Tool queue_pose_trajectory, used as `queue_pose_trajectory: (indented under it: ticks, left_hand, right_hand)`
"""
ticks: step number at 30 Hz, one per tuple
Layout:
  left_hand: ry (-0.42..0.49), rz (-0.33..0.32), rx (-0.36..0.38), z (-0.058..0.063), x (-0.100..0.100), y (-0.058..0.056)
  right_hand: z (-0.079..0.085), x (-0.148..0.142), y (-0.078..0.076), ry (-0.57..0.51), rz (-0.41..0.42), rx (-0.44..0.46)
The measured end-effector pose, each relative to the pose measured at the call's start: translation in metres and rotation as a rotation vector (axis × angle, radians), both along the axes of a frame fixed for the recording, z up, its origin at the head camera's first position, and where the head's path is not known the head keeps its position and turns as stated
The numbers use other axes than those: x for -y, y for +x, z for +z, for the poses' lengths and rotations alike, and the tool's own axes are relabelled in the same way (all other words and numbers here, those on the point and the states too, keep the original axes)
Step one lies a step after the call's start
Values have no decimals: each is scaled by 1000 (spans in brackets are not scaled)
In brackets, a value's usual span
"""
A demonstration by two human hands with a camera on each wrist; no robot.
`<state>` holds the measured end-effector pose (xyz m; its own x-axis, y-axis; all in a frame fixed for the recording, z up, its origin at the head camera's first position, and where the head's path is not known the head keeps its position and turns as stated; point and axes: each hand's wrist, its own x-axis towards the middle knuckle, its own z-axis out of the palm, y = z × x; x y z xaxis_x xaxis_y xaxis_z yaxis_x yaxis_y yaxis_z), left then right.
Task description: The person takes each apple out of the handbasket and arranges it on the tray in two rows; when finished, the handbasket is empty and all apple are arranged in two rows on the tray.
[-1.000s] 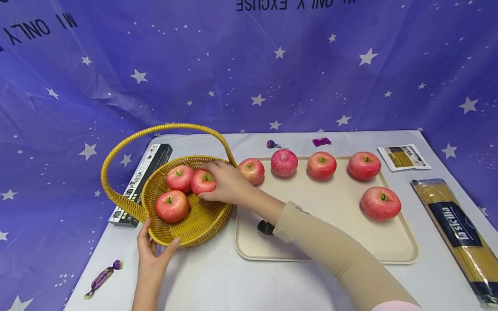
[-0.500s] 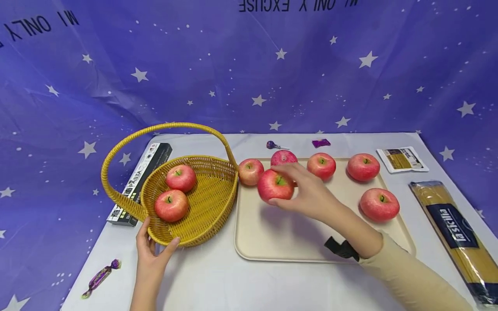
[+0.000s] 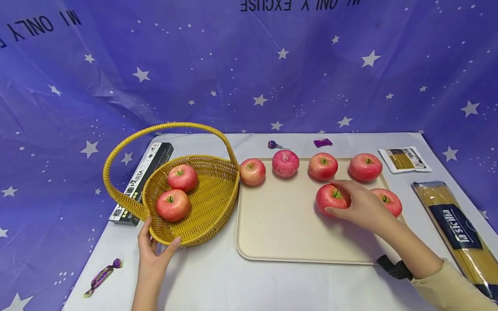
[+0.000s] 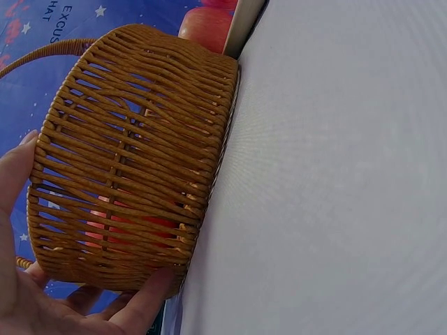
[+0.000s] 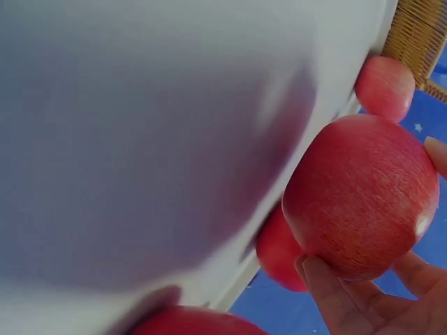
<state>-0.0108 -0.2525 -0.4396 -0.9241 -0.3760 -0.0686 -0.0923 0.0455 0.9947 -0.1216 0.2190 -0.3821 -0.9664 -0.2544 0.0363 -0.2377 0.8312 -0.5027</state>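
My right hand (image 3: 359,206) grips a red apple (image 3: 330,199) between thumb and fingers, over the right half of the beige tray (image 3: 280,242). The right wrist view shows this held apple (image 5: 363,195) up close, apart from the tray surface. My left hand (image 3: 153,259) holds the near left side of a yellow wicker basket (image 3: 210,203) with a tall handle. In the left wrist view, its fingers lie against the woven wall (image 4: 133,160). Two apples sit inside the basket, one behind (image 3: 183,178) and one in front (image 3: 173,205).
Several apples line the tray's back edge, including a streaked one (image 3: 285,163); another apple (image 3: 389,202) sits at its right. A pasta box (image 3: 144,181) lies behind the basket. Spaghetti (image 3: 455,229), a sachet (image 3: 404,159), a lollipop (image 3: 273,144) and wrapped candies (image 3: 103,277) lie around.
My right hand has lifted an apple out of the basket and carried it rightward over the tray. My left hand and the basket have stayed in place.
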Motion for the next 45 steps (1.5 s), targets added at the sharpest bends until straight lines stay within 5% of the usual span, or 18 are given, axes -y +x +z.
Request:
queue_pose_trajectory:
  ticks: [12, 22, 32, 39, 45]
  left_hand:
    - [12, -7, -4, -1, 1, 0]
    - [0, 2, 14, -1, 3, 2]
    - [1, 2, 5, -2, 3, 2]
    - [-14, -2, -10, -3, 2, 1]
    - [-25, -3, -25, -1, 1, 1]
  right_hand:
    - [-11, 6, -2, -16, 12, 71]
    - [1, 29, -8, -44, 43, -91]
    - [23, 120, -17, -191, 249, -180]
    - [12, 202, -25, -240, 422, -163]
    - [1, 267, -26, -132, 538, -93]
